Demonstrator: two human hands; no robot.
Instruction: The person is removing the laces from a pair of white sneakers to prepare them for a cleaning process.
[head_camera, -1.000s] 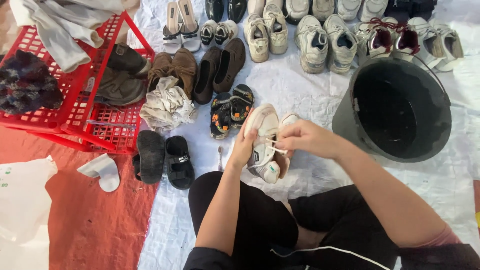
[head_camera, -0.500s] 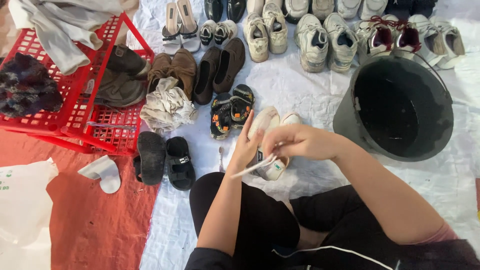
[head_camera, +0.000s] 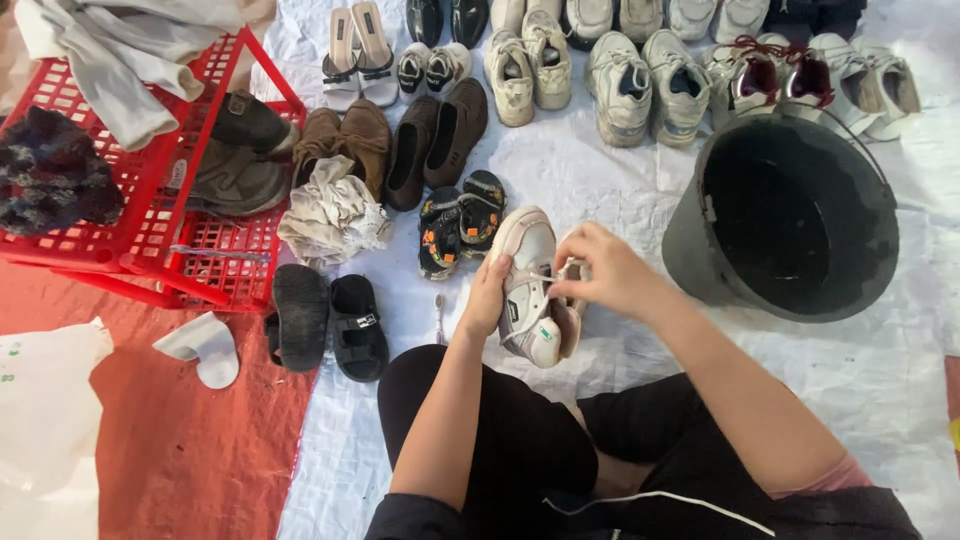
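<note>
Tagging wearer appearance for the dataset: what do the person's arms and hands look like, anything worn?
Both forearms are bare, no gloves, rings or watch visible on the left hand or right hand. A pink sleeve edge shows on the right upper arm.

The white sneaker (head_camera: 527, 290) looked like scuffed, matt leather with a cloth lace. The bucket (head_camera: 790, 215) was dull dark plastic, the crate (head_camera: 150, 240) glossy red plastic lattice. The ground sheet (head_camera: 620, 190) was crinkled white woven plastic, the rag (head_camera: 330, 215) rumpled cloth, the black sandals (head_camera: 325, 322) matt rubber.
</note>
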